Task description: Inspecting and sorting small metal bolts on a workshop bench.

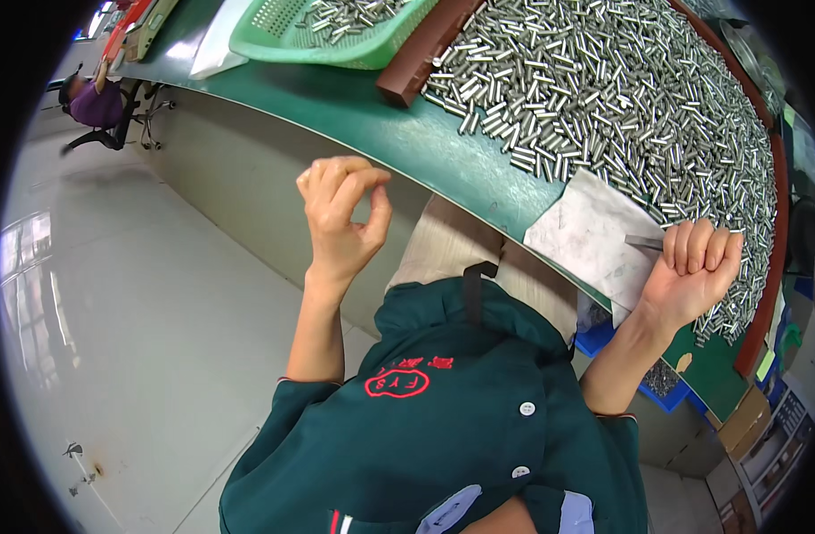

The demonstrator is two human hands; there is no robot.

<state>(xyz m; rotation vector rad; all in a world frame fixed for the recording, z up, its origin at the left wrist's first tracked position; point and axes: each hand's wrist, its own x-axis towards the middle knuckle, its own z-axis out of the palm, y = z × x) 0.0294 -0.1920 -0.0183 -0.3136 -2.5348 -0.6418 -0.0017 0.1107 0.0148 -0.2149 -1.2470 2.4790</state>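
Along the lower edge, nearest the camera, spreads a dark green short-sleeved shirt [461, 356] with white buttons and red stitching. Beyond it the left hand [343, 209] is raised off the table's edge, fingers curled, thumb and forefinger bent toward each other in a ring; I cannot tell whether the tips meet or pinch anything. The right hand [699, 258] is closed around a narrow dark strip [643, 242], whose free end points left above a white, grey-smudged cloth [585, 231] at the table's near edge. Under the tabletop, blue bins [664, 387] stand on the right. The green tabletop [327, 111], smooth and slightly shiny, carries a broad heap of short silvery metal pins [594, 89], held between a reddish-brown bar [429, 49] on the left and a curved rim [763, 303] on the right. Left of the bar sits a light green basket [363, 55] with more pins inside. Glossy pale floor [149, 311] stretches left, mirroring window panes, toward a seated person in purple [97, 105] beside a wheeled chair base [151, 125]
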